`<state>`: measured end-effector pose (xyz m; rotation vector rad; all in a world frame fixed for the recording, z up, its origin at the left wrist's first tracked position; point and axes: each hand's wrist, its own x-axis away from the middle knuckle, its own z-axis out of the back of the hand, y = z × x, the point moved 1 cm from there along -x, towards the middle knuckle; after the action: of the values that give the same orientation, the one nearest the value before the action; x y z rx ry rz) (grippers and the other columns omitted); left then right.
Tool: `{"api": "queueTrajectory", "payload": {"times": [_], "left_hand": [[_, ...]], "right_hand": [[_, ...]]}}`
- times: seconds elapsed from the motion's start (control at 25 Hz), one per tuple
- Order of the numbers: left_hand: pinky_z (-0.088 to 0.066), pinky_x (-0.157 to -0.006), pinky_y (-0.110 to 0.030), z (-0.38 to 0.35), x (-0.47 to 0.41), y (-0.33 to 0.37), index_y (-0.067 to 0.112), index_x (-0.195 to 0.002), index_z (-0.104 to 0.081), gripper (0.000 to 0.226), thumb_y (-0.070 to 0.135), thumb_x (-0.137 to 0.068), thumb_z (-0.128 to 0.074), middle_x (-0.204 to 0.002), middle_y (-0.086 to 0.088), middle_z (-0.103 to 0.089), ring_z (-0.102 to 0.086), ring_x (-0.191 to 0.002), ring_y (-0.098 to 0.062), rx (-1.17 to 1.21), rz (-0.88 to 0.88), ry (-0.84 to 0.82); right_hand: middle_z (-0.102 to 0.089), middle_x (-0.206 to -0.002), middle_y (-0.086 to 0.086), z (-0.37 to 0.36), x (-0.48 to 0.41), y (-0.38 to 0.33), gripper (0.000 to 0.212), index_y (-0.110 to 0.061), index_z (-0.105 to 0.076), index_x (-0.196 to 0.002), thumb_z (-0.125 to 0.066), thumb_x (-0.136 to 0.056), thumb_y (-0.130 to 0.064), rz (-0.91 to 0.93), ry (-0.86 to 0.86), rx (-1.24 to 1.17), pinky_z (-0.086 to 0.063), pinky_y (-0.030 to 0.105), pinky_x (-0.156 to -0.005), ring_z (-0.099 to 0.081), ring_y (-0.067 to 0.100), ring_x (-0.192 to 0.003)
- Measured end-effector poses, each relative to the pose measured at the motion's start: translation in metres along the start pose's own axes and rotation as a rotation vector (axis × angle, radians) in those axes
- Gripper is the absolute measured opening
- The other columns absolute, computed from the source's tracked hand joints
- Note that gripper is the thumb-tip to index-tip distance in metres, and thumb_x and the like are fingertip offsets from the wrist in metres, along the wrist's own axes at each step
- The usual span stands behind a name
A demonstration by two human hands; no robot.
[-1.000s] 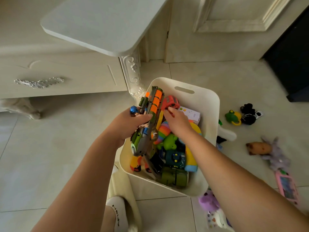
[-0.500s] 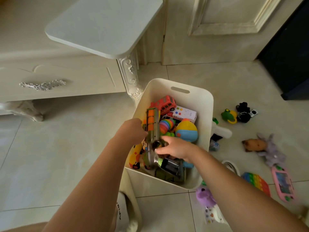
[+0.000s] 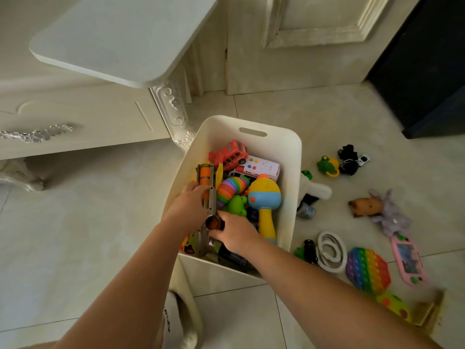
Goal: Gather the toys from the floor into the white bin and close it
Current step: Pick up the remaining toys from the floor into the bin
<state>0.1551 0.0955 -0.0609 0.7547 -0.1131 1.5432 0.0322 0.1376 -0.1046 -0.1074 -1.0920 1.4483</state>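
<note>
The white bin (image 3: 292,157) stands open on the floor, full of toys: a red bus (image 3: 231,153), a rainbow slug (image 3: 232,187), a yellow and blue rattle (image 3: 264,197). Both hands are inside it on a green and orange toy gun (image 3: 207,183) that lies along the left wall. My left hand (image 3: 187,210) grips its middle. My right hand (image 3: 234,233) holds its lower end. No lid is in view.
Loose toys lie on the tiles right of the bin: a green and yellow frog (image 3: 328,166), a black toy (image 3: 348,159), a purple plush (image 3: 388,215), a white ring (image 3: 331,250), a rainbow pop pad (image 3: 367,270), a pink game (image 3: 407,260). A white cabinet (image 3: 75,122) stands left.
The toy gun has gone from held up over the bin down into it along the left side. Both hands followed it lower, and the view shifted left, showing more floor toys.
</note>
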Motion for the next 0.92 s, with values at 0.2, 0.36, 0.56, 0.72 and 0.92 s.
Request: {"api": "queueTrajectory", "payload": {"times": [0.2,0.36,0.56,0.72,0.92], "left_hand": [[-0.041,-0.103,-0.042,0.010,-0.003,0.032,0.019,-0.136,-0.049,0.045,0.020,-0.091,-0.052,-0.140,-0.009,-0.046,-0.048,-0.123,-0.032,-0.004,-0.022,0.078],[-0.037,-0.101,-0.028,0.013,0.010,0.096,0.020,-0.134,-0.056,0.041,0.014,-0.094,-0.052,-0.140,-0.003,-0.053,-0.051,-0.125,-0.023,0.226,-0.237,0.245],[-0.036,-0.081,-0.016,-0.006,0.026,0.175,0.029,-0.114,-0.068,0.035,0.011,-0.096,-0.045,-0.124,0.004,-0.065,-0.060,-0.105,-0.018,0.365,-0.437,0.215],[-0.039,-0.078,-0.004,-0.029,0.008,0.204,0.032,-0.111,-0.068,0.036,0.010,-0.097,-0.044,-0.114,0.016,-0.064,-0.060,-0.097,-0.006,0.380,-0.482,0.107],[-0.053,-0.080,-0.017,-0.038,-0.029,0.206,0.031,-0.102,-0.069,0.036,0.007,-0.094,-0.043,-0.099,0.014,-0.071,-0.067,-0.091,-0.003,0.531,-0.444,0.035]], "right_hand": [[-0.060,-0.129,0.010,0.035,0.024,-0.014,0.047,-0.017,-0.051,-0.135,-0.054,-0.094,-0.038,-0.008,0.123,0.128,-0.048,0.041,-0.096,-0.055,0.030,-0.119],[-0.068,-0.113,0.002,0.109,0.055,0.000,0.029,-0.022,-0.065,-0.121,-0.050,-0.096,-0.022,0.039,0.506,-0.289,-0.051,0.033,-0.085,-0.063,0.019,-0.098],[-0.067,-0.113,-0.003,0.183,0.071,0.098,0.026,-0.029,-0.064,-0.108,-0.048,-0.094,-0.016,-0.156,0.730,-0.529,-0.052,0.033,-0.086,-0.063,0.016,-0.102],[-0.057,-0.126,0.006,0.187,0.062,0.177,0.041,-0.021,-0.052,-0.135,-0.052,-0.095,-0.018,-0.356,0.556,-0.473,-0.046,0.034,-0.094,-0.055,0.019,-0.110],[-0.030,-0.155,0.011,0.177,0.007,0.208,0.066,-0.018,-0.025,-0.152,-0.057,-0.094,-0.013,-0.330,0.365,-0.243,-0.034,0.036,-0.109,-0.037,0.028,-0.138]]}}
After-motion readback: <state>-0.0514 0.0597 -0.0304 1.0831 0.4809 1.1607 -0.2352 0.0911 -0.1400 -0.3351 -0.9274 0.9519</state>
